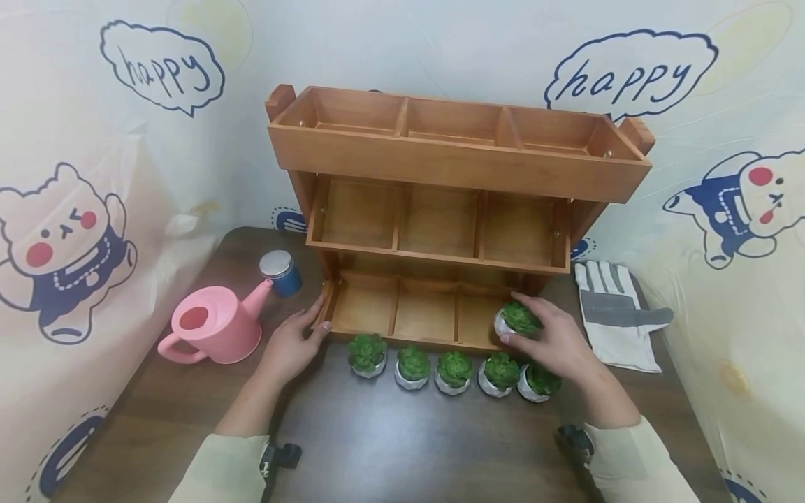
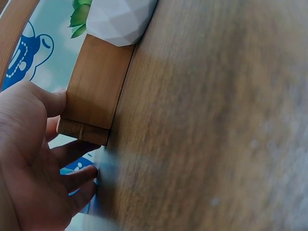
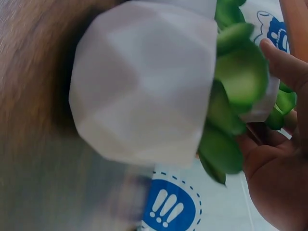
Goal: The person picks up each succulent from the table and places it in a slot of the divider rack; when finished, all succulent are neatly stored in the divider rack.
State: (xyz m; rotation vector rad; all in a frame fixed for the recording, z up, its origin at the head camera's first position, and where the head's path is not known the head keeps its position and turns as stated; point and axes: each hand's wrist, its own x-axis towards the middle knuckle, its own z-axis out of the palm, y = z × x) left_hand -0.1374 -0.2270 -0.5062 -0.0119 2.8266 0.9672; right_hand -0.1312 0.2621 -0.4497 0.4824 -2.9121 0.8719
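Observation:
A three-tier wooden shelf [image 1: 459,164] stands on the table, each tier split into compartments. My left hand [image 1: 295,344] grips the left end of the bottom tier, thumb on its front board [image 2: 94,82] and fingers around the end. With my right hand [image 1: 553,337] I hold a potted succulent [image 1: 519,318] in a white pot between thumb and fingers, at the bottom tier's right compartment. In the right wrist view a nearer white faceted pot [image 3: 144,84] partly hides the held one. Several more potted succulents [image 1: 453,372] line up along the shelf's front.
Left of the shelf are a pink watering can [image 1: 216,325] and a blue can with a silver lid [image 1: 281,273]. White-and-grey gloves [image 1: 616,314] lie on the right. A printed cloth [image 1: 402,42] hangs behind the brown table [image 1: 390,440].

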